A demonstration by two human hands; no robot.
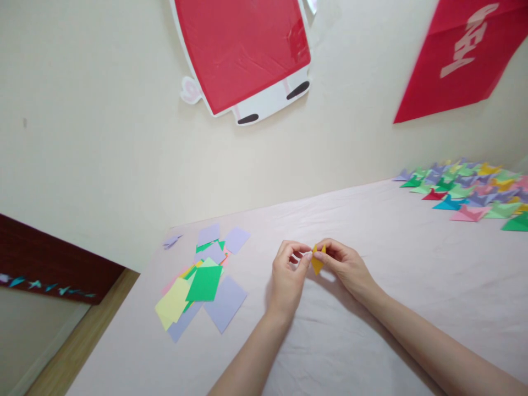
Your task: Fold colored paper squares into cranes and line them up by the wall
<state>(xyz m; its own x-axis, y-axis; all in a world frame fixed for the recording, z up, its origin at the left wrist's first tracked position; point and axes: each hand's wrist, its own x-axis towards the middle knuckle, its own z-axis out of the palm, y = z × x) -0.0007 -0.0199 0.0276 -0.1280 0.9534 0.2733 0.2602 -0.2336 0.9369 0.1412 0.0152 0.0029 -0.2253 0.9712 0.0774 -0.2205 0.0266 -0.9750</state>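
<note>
On the pale wall [103, 121] in front of you, you see a red panel [243, 47] with a white border [270, 105] and two black ovals [297, 90] near its lower edge. To its right is a red sheet [480, 69] bearing pale lettering [468, 43]. At your far left you have a dark brown panel [53, 256] and wooden flooring [84, 330].

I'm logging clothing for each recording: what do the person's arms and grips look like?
The left grip and right grip are ungloved. The left forearm and right forearm are bare and slender, with no sleeve, watch, bracelet or cable showing.
</note>
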